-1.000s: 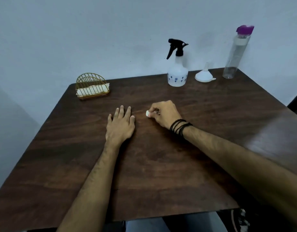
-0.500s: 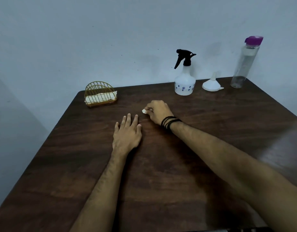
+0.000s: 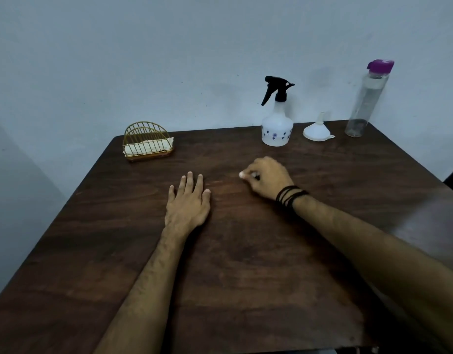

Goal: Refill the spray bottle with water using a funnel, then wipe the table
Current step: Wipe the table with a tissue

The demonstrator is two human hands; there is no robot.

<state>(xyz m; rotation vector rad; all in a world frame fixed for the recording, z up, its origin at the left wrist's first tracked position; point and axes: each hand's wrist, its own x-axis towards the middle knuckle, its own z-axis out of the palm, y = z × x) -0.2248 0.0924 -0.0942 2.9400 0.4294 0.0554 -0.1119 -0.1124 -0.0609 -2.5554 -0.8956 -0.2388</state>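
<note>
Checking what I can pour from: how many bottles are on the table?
2. The spray bottle stands at the far edge, left of the funnel; the tall clear bottle with a purple cap stands at the far right corner. None seems hidden.

Dark wooden table (image 3: 245, 277) bears spray bottle (image 3: 277, 129), funnel (image 3: 317, 131), water bottle (image 3: 365, 103).

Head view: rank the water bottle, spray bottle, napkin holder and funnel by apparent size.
1. Water bottle, tallest.
2. Spray bottle.
3. Napkin holder, close to the spray bottle in overall bulk, so that pair is unsure.
4. Funnel, clearly smallest.
</note>
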